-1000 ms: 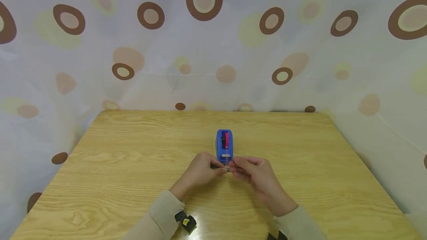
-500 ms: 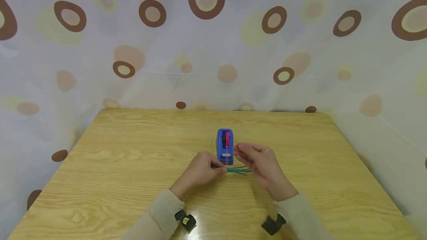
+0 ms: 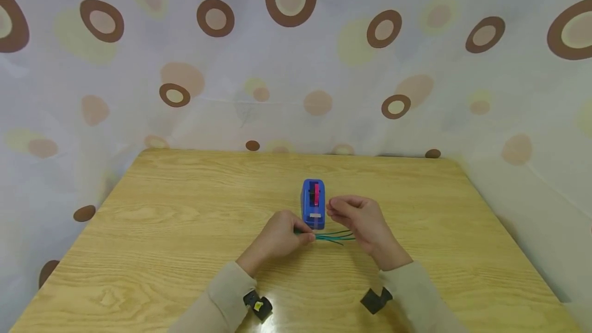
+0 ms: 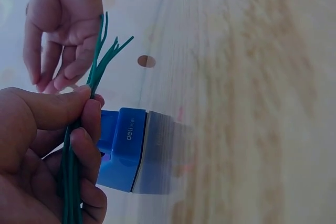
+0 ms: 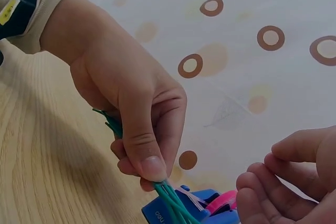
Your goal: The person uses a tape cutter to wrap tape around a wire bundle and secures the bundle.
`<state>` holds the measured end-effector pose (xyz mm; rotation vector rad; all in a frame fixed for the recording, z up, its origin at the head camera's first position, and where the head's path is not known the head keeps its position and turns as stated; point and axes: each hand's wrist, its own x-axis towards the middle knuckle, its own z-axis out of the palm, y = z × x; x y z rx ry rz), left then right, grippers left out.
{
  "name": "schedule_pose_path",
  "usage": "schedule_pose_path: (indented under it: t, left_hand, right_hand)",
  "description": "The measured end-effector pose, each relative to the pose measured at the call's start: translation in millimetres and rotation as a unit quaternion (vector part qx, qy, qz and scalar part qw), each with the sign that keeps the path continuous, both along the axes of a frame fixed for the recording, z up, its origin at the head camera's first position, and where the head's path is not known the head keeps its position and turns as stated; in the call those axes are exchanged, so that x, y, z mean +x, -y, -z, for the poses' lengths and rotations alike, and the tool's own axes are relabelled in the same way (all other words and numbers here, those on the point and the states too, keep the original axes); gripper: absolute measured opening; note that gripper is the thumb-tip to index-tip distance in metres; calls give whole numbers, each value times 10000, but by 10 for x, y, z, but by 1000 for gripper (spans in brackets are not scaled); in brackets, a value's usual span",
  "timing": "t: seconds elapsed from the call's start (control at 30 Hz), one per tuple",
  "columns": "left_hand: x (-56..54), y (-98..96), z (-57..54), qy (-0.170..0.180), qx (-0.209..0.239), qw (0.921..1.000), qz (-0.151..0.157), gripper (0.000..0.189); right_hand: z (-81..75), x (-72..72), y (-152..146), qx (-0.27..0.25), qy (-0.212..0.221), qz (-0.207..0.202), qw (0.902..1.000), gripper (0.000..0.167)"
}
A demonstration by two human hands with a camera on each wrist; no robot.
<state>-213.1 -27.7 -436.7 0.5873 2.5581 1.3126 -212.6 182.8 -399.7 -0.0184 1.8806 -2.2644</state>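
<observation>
My left hand (image 3: pixel 282 238) pinches a bundle of thin green wires (image 3: pixel 330 237) between thumb and fingers. Their loose ends fan out to the right, under my right hand. In the left wrist view the bundle (image 4: pixel 71 182) runs on down through the palm. Just beyond stands a blue tape dispenser (image 3: pixel 306 207) with a pink roll core (image 3: pixel 316 194). A clear strip of tape (image 3: pixel 316 224) comes off its front toward the left fingertips. My right hand (image 3: pixel 358 217) hovers beside the dispenser, fingers loosely bent. Nothing shows between those fingers in the right wrist view (image 5: pixel 289 187).
The wooden table (image 3: pixel 185 194) stretches out around both hands. Behind it and at the sides hangs a pale curtain (image 3: pixel 259 66) printed with brown rings and dots. Black wrist straps (image 3: pixel 258 306) sit at both sleeves.
My right hand has let go at the left fingertips and moved up and right, baring the fanned wire ends. The left hand keeps its grip in the same place.
</observation>
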Motion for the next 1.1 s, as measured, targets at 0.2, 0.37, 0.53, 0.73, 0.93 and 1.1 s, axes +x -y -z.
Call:
schedule_pose_path:
  t: [0.2,0.37,0.53,0.73,0.93,1.1]
  left_hand:
    - [3,-9,-15,-101,-81,9999,7,8]
    - [4,-13,-33,-117,-129,9998,21,8]
    - [2,-17,-32,-216,-113,9997,58,8]
    - [5,-30,-19,-325,-103,9994,62,8]
    - [15,-46,-17,-314,-68,9995,32,8]
    - [23,-45,-13,-258,-44,9997,22,8]
  right_hand:
    - [64,-17,13,791,-211,-18,9966,29]
    - [113,-13,25,1378,-297,-41,9900,34]
    - [139,19,47,1970,-559,-173,9787,29]
    - [155,55,80,2803,-832,-387,9555,17]
    - [119,100,94,3509,-1383,-643,9239,11]
    - [92,120,78,3603,-1492,-928,9161,9]
